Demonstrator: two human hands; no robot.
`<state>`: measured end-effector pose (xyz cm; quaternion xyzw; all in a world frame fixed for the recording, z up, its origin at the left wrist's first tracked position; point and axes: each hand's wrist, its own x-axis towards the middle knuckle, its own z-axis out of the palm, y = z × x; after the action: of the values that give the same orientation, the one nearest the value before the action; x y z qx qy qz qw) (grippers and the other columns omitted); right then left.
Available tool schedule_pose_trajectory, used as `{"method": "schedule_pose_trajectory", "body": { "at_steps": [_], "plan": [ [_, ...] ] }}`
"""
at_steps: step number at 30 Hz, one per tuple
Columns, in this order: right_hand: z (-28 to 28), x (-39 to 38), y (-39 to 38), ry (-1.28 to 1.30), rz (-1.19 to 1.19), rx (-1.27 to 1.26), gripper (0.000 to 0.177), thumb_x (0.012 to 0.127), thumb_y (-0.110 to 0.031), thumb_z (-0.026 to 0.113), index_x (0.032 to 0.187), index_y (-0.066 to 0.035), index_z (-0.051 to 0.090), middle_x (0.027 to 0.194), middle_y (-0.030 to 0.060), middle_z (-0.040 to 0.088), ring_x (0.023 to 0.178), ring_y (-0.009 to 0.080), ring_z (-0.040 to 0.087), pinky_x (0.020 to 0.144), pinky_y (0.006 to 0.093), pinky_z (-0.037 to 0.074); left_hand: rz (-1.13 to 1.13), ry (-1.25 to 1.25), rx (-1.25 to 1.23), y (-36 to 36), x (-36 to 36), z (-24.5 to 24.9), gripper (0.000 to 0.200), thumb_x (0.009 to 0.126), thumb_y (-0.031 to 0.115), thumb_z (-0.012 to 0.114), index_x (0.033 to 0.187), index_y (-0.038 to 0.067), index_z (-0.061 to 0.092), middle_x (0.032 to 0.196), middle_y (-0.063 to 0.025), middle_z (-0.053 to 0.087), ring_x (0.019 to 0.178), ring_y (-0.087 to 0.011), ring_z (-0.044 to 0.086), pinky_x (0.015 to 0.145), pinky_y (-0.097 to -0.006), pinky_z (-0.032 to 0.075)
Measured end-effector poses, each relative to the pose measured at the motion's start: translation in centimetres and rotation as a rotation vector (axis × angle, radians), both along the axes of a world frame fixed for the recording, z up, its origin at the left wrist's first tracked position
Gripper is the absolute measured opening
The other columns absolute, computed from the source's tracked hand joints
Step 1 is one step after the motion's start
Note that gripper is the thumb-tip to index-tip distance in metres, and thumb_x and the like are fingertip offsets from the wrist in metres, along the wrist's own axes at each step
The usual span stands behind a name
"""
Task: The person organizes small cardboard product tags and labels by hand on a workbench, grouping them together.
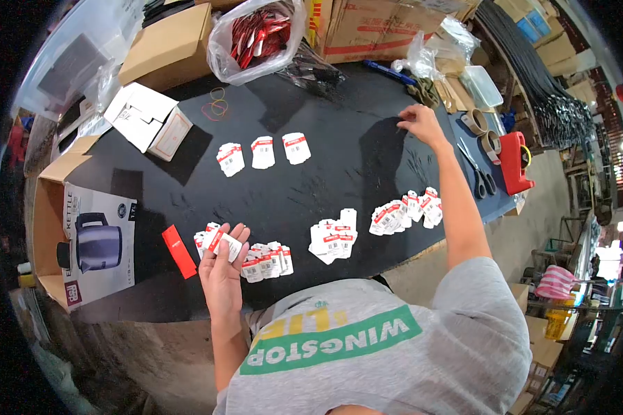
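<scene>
My left hand (223, 280) is palm up near the front edge, its fingers bent around a few white tags (223, 245) with a red band. Just beside it lie more tags (268, 261) in an overlapping row and a long red card (179, 252). My right hand (422, 125) is over the far right of the black table, thumb and fingertips drawn together; anything between them is too small to make out. Thin black strands (418, 164) lie on the table below that hand. Two further tag groups, a loose pile (333, 237) and a spread row (405, 211), lie along the near side.
Three small tag stacks (262, 152) sit mid-table. Behind are a white box (149, 122), rubber bands (216, 105) and a plastic bag (257, 41) of red pieces. A kettle box (100, 245) stands left. Scissors (479, 169), tape rolls (474, 122) and a red tape dispenser (513, 164) lie right.
</scene>
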<state>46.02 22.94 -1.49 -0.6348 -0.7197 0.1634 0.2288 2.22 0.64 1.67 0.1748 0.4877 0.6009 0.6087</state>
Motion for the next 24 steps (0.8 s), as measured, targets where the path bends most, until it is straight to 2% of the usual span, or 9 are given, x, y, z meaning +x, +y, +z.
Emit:
{"method": "schedule_pose_trajectory", "body": {
  "at_steps": [1, 4, 6, 10, 14, 18, 21, 23, 24],
  "plan": [
    [0.0, -0.1, -0.1, 0.002, -0.006, -0.004, 0.018, 0.068, -0.006, 0.069, 0.085, 0.0, 0.068, 0.079, 0.0165, 0.064, 0.073, 0.0274, 0.063, 0.068, 0.0336, 0.049, -0.021, -0.022, 0.022, 0.2, 0.2, 0.0, 0.036, 0.095, 0.016, 0.049, 0.123, -0.006, 0.046, 0.12, -0.0232, 0.055, 0.111, -0.0283, 0.057, 0.088, -0.0322, 0.051],
    [0.5, -1.7, 0.4, -0.063, 0.08, 0.231, 0.021, 0.067, -0.006, 0.07, 0.087, 0.001, 0.067, 0.085, 0.0166, 0.063, 0.078, 0.0278, 0.062, 0.071, 0.0341, 0.049, -0.088, -0.058, 0.015, 0.9, 0.8, 0.4, 0.035, 0.095, 0.01, 0.046, 0.126, -0.007, 0.043, 0.125, -0.0238, 0.051, 0.114, -0.0298, 0.054, 0.089, -0.0309, 0.051],
    [0.6, -3.3, 1.2, 0.06, 0.075, 0.077, 0.021, 0.067, -0.006, 0.071, 0.087, 0.001, 0.067, 0.086, 0.0168, 0.063, 0.079, 0.0275, 0.062, 0.072, 0.0347, 0.049, -0.108, -0.024, 0.009, 1.4, 1.3, 0.7, 0.035, 0.095, 0.01, 0.048, 0.125, -0.006, 0.043, 0.123, -0.0236, 0.052, 0.112, -0.0298, 0.055, 0.088, -0.0309, 0.052],
    [0.6, -5.5, 2.5, 0.037, 0.108, -0.096, 0.018, 0.067, -0.007, 0.072, 0.081, 0.001, 0.065, 0.086, 0.017, 0.063, 0.078, 0.0271, 0.062, 0.07, 0.0348, 0.048, -0.119, 0.026, 0.034, 2.1, 2.6, 1.2, 0.031, 0.094, 0.011, 0.049, 0.119, -0.007, 0.048, 0.116, -0.0229, 0.057, 0.106, -0.0291, 0.06, 0.085, -0.0318, 0.053],
    [-0.6, -6.8, 3.2, 0.027, 0.223, -0.104, 0.012, 0.068, -0.006, 0.072, 0.074, 0.001, 0.063, 0.08, 0.0154, 0.06, 0.076, 0.0271, 0.06, 0.069, 0.0361, 0.047, -0.157, 0.021, 0.051, 2.1, 2.7, 1.3, 0.033, 0.093, 0.011, 0.051, 0.121, -0.007, 0.047, 0.117, -0.0231, 0.056, 0.107, -0.0289, 0.059, 0.084, -0.0307, 0.054],
    [-1.7, -6.5, 3.4, -0.027, 0.269, -0.078, 0.011, 0.071, -0.007, 0.07, 0.075, 0.0, 0.063, 0.079, 0.0149, 0.058, 0.077, 0.0279, 0.058, 0.07, 0.0364, 0.046, -0.158, -0.003, 0.055, 2.0, 2.6, 1.1, 0.034, 0.094, 0.011, 0.049, 0.122, -0.007, 0.046, 0.119, -0.023, 0.055, 0.108, -0.0294, 0.058, 0.086, -0.0317, 0.053],
    [-1.4, -6.1, 3.6, -0.038, 0.385, 0.013, 0.01, 0.074, -0.009, 0.067, 0.079, -0.001, 0.063, 0.078, 0.0119, 0.056, 0.076, 0.024, 0.057, 0.069, 0.0333, 0.045, -0.146, -0.041, 0.068, 2.3, 2.9, 1.1, 0.034, 0.095, 0.01, 0.048, 0.123, -0.007, 0.045, 0.121, -0.0231, 0.054, 0.111, -0.0298, 0.056, 0.088, -0.032, 0.052],
    [0.5, -6.6, 3.5, 0.209, 0.298, -0.015, 0.012, 0.077, -0.012, 0.066, 0.082, -0.002, 0.063, 0.077, 0.0082, 0.054, 0.073, 0.018, 0.054, 0.067, 0.0286, 0.044, -0.144, -0.104, 0.082, 2.6, 3.0, 1.1, 0.033, 0.095, 0.01, 0.046, 0.124, -0.007, 0.045, 0.124, -0.0235, 0.052, 0.114, -0.0304, 0.054, 0.089, -0.0313, 0.051],
    [1.3, -6.5, 3.8, 0.247, 0.292, -0.018, 0.011, 0.079, -0.012, 0.066, 0.084, -0.002, 0.064, 0.077, 0.0029, 0.057, 0.071, 0.0103, 0.051, 0.065, 0.0243, 0.042, -0.14, -0.103, 0.08, 2.6, 3.0, 1.0, 0.033, 0.095, 0.01, 0.046, 0.124, -0.007, 0.045, 0.124, -0.0235, 0.052, 0.114, -0.0304, 0.054, 0.089, -0.0313, 0.051]
  ]
}}
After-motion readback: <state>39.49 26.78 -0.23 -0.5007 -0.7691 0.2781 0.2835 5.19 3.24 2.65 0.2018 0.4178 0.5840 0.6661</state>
